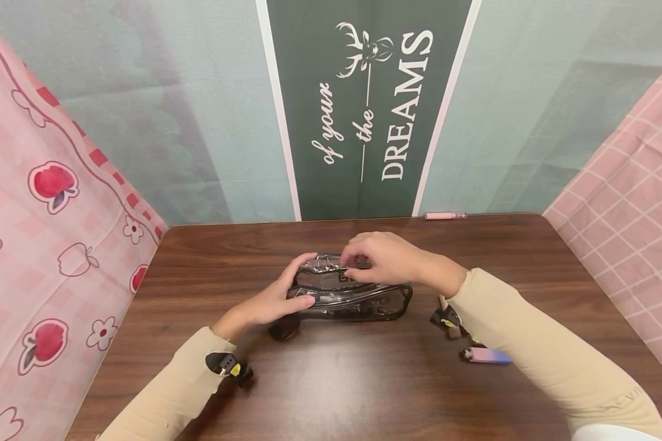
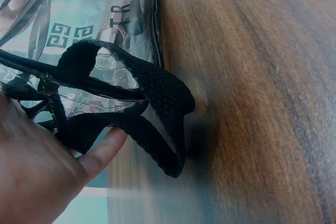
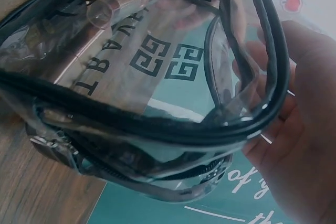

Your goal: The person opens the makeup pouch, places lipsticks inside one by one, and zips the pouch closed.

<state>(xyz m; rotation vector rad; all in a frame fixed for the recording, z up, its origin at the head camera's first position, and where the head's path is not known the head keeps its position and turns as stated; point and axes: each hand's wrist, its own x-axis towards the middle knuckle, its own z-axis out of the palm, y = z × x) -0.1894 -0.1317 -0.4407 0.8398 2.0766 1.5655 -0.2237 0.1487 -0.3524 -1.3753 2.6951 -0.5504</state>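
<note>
We see a brown table (image 1: 331, 392) with a clear bag (image 1: 358, 308) near its middle. The left hand (image 1: 273, 300) grips the bag's left end, thumb and fingers apart, while the right hand's (image 1: 388, 256) bent fingers hold its top edge; inside, we spot a shiny tube (image 3: 79, 59).

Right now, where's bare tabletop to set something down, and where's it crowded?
Bare tabletop: between left sleeve and right sleeve, nearer than the clear bag; also between the apple-print cloth and left hand. Crowded: at the bag, right hand there too, and around the pink-blue tube.
</note>
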